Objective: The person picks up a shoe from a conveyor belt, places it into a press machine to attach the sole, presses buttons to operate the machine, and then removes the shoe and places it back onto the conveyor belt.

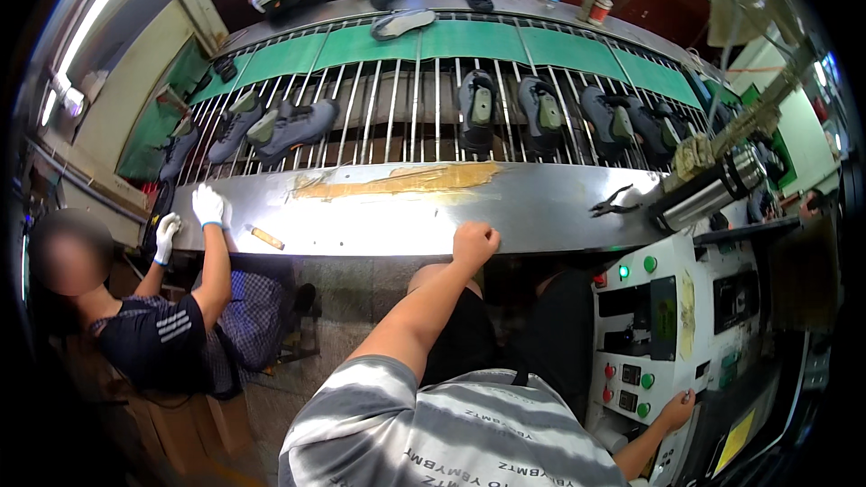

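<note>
My left hand [476, 245] rests as a loose fist on the front edge of the steel bench [379, 225], with nothing seen in it. Low on the right, my right hand [677, 410] is at the side of a white machine [645, 329] with green and red buttons. Its fingers are curled round a small part that I cannot make out. Beyond the bench, several dark grey shoes stand on a roller conveyor [370, 126]; the closest to my left hand is a shoe with a green tongue [478, 110].
Black pliers [615, 202] and a steel flask [708, 189] lie at the bench's right end. At left sits a co-worker [162, 343] in white gloves. Two people across the conveyor work near a green belt [469, 41] with a grey shoe [402, 24] on it.
</note>
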The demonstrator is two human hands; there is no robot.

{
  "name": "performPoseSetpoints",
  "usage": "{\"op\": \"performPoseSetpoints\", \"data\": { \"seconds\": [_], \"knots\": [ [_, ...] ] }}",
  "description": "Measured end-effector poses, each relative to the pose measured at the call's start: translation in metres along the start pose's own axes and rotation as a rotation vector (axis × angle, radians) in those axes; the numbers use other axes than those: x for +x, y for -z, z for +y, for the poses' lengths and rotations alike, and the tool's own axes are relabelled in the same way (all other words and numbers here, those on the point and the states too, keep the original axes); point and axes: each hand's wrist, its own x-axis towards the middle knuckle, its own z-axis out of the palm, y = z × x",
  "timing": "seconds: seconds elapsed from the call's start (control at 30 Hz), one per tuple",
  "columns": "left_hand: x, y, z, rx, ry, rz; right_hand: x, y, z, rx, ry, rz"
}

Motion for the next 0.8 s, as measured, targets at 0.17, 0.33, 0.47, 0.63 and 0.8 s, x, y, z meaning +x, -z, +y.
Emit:
{"op": "performPoseSetpoints", "data": {
  "seconds": [0.17, 0.33, 0.47, 0.63, 0.8],
  "knots": [
    [0.000, 0.003, -0.003, -0.096, 0.102, -0.033, -0.057, -0.020, -0.114, 0.485, 0.109, -0.366],
    [0.025, 0.031, -0.031, -0.265, 0.417, -0.367, -0.198, -0.050, -0.338, 0.637, 0.658, -0.912],
    [0.080, 0.097, -0.112, -0.092, 0.482, -0.339, -0.276, -0.131, -0.440, 0.683, 1.193, -0.628],
    [0.185, 0.242, -0.240, 0.386, 0.501, -0.191, -0.309, -0.149, -0.528, 0.592, 1.274, -0.860],
    [0.251, 0.346, -0.320, 0.879, 0.384, -0.134, -0.316, -0.117, -0.555, 0.685, 1.177, -1.092]
  ]
}}
